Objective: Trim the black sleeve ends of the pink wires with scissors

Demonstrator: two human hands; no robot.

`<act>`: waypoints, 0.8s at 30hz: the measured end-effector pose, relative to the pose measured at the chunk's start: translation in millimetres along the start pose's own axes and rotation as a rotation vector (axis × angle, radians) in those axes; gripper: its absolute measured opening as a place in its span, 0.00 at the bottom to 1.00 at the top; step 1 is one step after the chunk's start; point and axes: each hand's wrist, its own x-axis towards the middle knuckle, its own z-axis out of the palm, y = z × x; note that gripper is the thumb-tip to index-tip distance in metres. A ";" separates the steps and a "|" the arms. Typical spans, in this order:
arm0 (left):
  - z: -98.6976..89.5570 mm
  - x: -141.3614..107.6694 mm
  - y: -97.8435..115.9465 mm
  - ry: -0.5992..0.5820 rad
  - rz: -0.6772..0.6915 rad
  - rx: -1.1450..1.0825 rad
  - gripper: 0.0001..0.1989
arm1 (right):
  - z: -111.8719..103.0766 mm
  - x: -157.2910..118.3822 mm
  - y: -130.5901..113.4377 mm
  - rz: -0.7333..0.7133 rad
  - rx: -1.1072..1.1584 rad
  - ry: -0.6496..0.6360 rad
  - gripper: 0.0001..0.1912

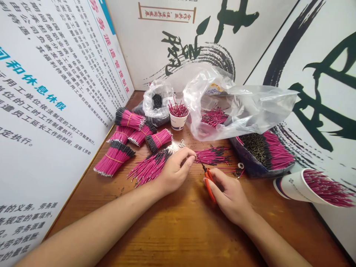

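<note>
My right hand (pixel 229 194) grips orange-handled pliers (pixel 209 183), whose slim dark jaws point up and left toward my left fingertips. My left hand (pixel 178 168) is closed in a pinch just left of the jaws; whatever its fingers hold is too small to make out. Behind and right of that hand lies a loose row of pink wires with black ends (pixel 213 155). A fanned pile of similar pink wires (pixel 151 165) spreads to its left, partly hidden by the hand.
Banded wire bundles (pixel 112 158) stack at the left. Behind stand a paper cup of wires (pixel 178 120) and a clear plastic bag (pixel 244 107). At right are a dark tray of wires (pixel 251 171) and a tipped paper cup (pixel 292 187). Printed panels (pixel 178 44) enclose the wooden table (pixel 172 230).
</note>
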 end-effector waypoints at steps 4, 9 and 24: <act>1.9 -1.6 -1.5 0.031 -0.012 -0.045 0.07 | -1.2 -1.7 1.0 -0.008 0.014 0.026 0.12; 3.9 -3.4 -3.9 0.035 -0.067 -0.133 0.07 | -1.4 -2.5 2.9 -0.008 0.046 0.056 0.11; 2.3 -4.7 -2.5 0.011 -0.050 -0.013 0.05 | -0.4 -0.8 4.6 0.015 0.079 0.024 0.11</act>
